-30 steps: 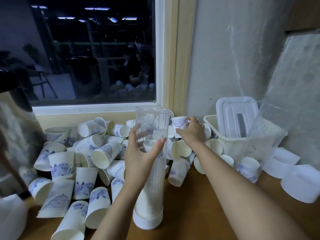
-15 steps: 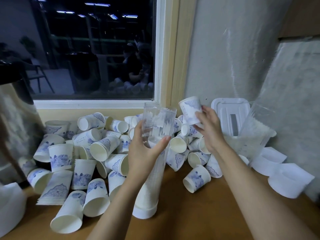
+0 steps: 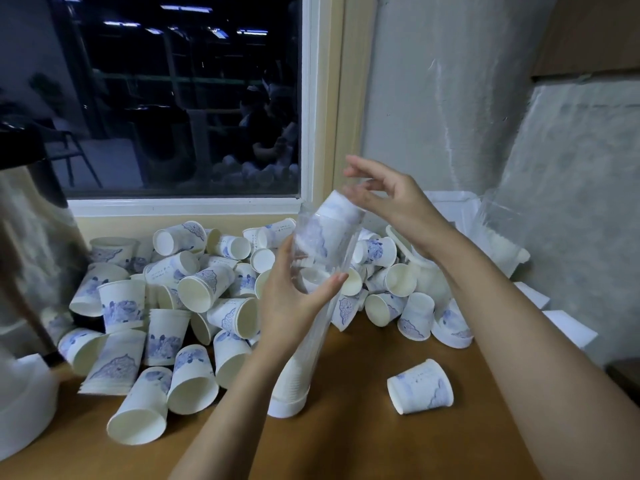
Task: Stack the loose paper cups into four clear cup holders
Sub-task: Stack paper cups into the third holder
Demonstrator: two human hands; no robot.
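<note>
A tall clear cup holder (image 3: pixel 311 327) with a white base stands tilted on the wooden table, a stack of cups visible in its lower part. My left hand (image 3: pixel 294 303) grips its upper half. A white paper cup with blue print (image 3: pixel 332 220) sits bottom up in the holder's mouth, half inside. My right hand (image 3: pixel 388 195) hovers just above and right of that cup, fingers spread, fingertips at its bottom. A big pile of loose paper cups (image 3: pixel 194 289) lies left of and behind the holder.
One cup (image 3: pixel 420 386) lies on its side to the right on the table (image 3: pixel 346 445). A clear holder (image 3: pixel 498 230) and a white bin lean at the back right, white caps (image 3: pixel 568 327) beside them. A large metal urn (image 3: pixel 31 244) stands at the left edge.
My right hand picked a cup from the pile, carried it up and left, and set it upside down into the holder's mouth; its fingers have opened. The left hand kept hold of the holder.
</note>
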